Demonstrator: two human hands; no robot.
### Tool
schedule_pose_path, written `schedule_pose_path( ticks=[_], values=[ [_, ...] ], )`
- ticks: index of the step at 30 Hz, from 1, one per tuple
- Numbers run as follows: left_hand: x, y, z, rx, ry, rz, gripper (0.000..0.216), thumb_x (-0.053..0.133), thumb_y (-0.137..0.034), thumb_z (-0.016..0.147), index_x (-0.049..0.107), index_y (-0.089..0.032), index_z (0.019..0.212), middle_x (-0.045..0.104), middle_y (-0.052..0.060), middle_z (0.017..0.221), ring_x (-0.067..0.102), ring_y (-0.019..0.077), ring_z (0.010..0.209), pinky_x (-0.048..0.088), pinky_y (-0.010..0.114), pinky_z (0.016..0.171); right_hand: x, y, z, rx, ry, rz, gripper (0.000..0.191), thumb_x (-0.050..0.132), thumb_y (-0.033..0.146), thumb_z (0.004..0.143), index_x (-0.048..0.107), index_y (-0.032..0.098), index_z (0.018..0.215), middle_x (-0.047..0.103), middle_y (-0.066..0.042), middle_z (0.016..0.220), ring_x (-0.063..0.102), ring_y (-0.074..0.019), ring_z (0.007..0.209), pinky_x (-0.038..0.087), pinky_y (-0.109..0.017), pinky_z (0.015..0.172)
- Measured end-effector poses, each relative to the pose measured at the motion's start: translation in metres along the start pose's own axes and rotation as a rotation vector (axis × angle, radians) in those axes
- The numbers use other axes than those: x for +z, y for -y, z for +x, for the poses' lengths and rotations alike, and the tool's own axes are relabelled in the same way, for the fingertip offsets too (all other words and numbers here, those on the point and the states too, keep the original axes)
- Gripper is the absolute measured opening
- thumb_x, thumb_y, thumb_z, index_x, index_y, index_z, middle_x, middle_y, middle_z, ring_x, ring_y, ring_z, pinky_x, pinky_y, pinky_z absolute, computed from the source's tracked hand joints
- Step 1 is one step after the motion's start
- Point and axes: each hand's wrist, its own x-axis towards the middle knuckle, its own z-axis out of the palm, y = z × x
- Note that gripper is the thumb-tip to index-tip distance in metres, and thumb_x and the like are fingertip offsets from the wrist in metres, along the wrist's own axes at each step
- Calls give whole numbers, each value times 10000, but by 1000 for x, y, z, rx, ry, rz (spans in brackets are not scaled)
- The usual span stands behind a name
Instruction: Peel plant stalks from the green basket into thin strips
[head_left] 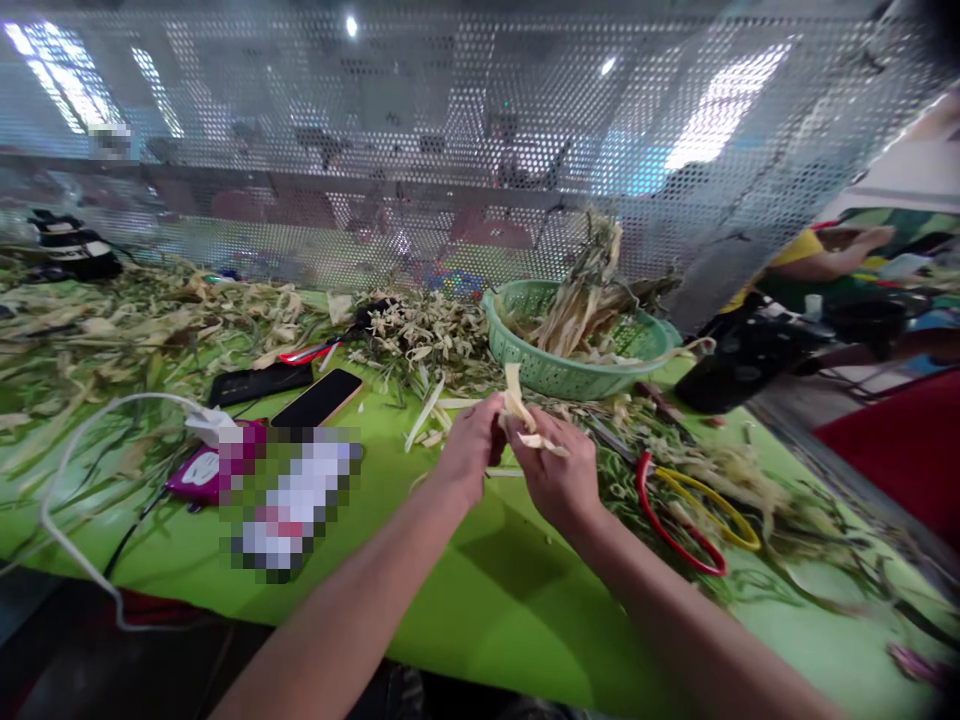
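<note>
My left hand (469,447) and my right hand (556,470) meet above the green table (465,590), both closed on a pale yellow strip of dried leaf (520,405) that sticks up between the fingers. A loose flap of the same strip lies across my right fingers. Just behind my hands stands a green plastic basket (525,350) filled with dried leaves and husks.
Heaps of leaf scraps (150,320) cover the table's back and right. Two phones (319,398) and a white charger cable (90,420) lie at left. Red and yellow hoops (679,520) lie at right. A perforated metal screen (450,150) rises behind. Another person (825,260) sits at right.
</note>
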Motion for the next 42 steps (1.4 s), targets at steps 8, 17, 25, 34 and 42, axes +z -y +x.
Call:
schedule_pose_path(
  ticks=[8,17,25,34,42],
  values=[
    [-11,-7,4,43,228,207,385,563,-539,811,534,-168,712,470,-32,610,285,56,476,165,232,481,-6,-20,13,546,-107,648,407,559,517,865,429,209,632,370,50,553,323,-96,489,271,-234,464],
    [-18,3,13,133,417,408,433,514,-579,831,617,-159,811,378,-44,571,311,82,513,194,240,498,-6,-29,16,632,-142,1054,308,654,496,804,615,198,734,473,30,642,380,-99,532,304,-229,465],
    [-24,0,13,167,348,595,422,434,-560,879,590,-176,793,419,-28,642,338,94,539,241,244,514,-13,-31,22,692,-211,1195,299,733,501,719,650,215,751,557,4,762,490,-121,649,413,-225,545],
    [-17,10,16,194,230,393,395,459,-542,878,475,-186,707,375,-36,623,326,100,561,250,248,545,-8,-13,12,469,30,774,307,558,478,882,583,200,754,467,26,642,408,-114,568,332,-243,525],
    [-13,8,13,162,87,281,381,511,-485,854,449,-182,631,332,-53,556,267,81,508,220,248,521,-4,-4,4,262,71,319,333,465,432,919,538,203,687,517,7,595,465,-145,551,348,-265,556]
  ],
)
